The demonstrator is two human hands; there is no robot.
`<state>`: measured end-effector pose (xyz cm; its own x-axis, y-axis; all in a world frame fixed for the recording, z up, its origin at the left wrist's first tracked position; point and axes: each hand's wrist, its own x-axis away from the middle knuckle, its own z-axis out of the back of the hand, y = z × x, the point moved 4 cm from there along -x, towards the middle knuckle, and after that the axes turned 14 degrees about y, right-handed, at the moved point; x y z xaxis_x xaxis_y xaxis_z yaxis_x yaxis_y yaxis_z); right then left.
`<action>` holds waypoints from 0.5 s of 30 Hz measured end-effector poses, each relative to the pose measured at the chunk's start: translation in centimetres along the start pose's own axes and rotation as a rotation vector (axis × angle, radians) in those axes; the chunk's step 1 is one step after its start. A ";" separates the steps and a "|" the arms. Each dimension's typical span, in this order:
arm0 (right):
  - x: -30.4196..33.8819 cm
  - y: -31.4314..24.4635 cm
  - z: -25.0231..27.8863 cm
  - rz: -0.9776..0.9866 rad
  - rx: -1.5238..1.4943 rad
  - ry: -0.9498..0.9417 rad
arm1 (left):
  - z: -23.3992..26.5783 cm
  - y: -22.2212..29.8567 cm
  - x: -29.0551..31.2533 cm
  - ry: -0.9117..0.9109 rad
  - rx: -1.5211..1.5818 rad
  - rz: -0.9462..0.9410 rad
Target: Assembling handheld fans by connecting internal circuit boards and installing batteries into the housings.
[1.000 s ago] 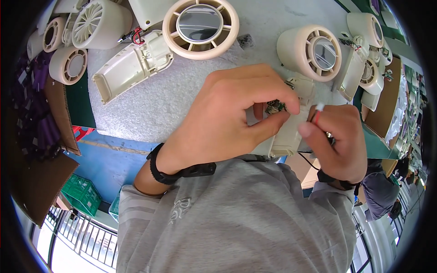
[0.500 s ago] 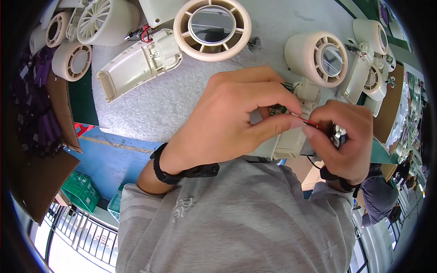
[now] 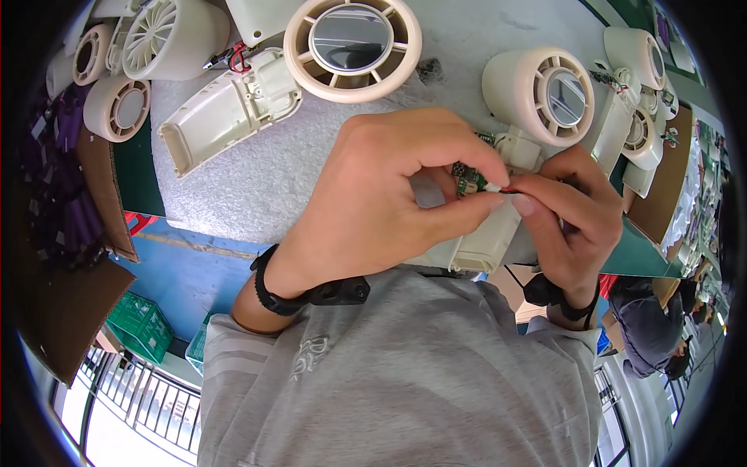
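right hand (image 3: 572, 210) closing in from well apart to the fingertips of the left hand (image 3: 381, 198), white connector (image 3: 492, 187) now sitting between the left fingertips, green circuit board (image 3: 468, 180) showing more plainly beside it

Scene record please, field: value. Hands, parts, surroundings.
left hand: curled around green circuit board; exact grip partly hidden
right hand: pinching red wire beside white connector, fingertips close to left's
beneath hands: cream elongated housing, partly covered
bench left: open cream shell, wires at its upper end
bench far side: large round cream unit, shiny disc up
bench right: smaller round cream unit
floor left: green crate
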<state>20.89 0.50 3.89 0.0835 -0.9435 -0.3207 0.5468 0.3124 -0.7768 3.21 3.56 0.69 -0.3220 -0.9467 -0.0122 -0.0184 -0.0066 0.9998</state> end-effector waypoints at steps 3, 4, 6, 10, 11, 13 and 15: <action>-0.2 -0.3 0.5 -0.019 -0.026 -0.036 | 0.0 -0.2 0.1 -0.039 0.057 0.083; -0.4 -0.5 0.8 -0.037 -0.020 -0.067 | 0.0 -0.2 0.1 -0.039 0.057 0.083; -0.4 -0.5 0.8 -0.055 -0.013 -0.100 | 0.0 -0.3 0.1 -0.055 0.111 0.114; -0.2 -0.3 0.1 -0.035 0.043 -0.104 | 0.0 -0.3 0.1 -0.060 0.181 0.148; -0.2 -0.3 0.1 -0.036 0.050 -0.105 | 0.0 -0.4 0.2 -0.059 0.202 0.157; -0.3 -0.3 0.1 -0.039 0.065 -0.106 | 0.1 -0.3 0.2 -0.046 0.210 0.166; -0.4 -0.2 0.1 -0.022 0.054 -0.104 | 0.1 -0.3 0.1 -0.021 0.228 0.180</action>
<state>20.86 0.76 4.24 0.1556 -0.9572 -0.2442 0.5932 0.2882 -0.7517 3.05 3.51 0.41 -0.3593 -0.9190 0.1627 -0.1705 0.2360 0.9567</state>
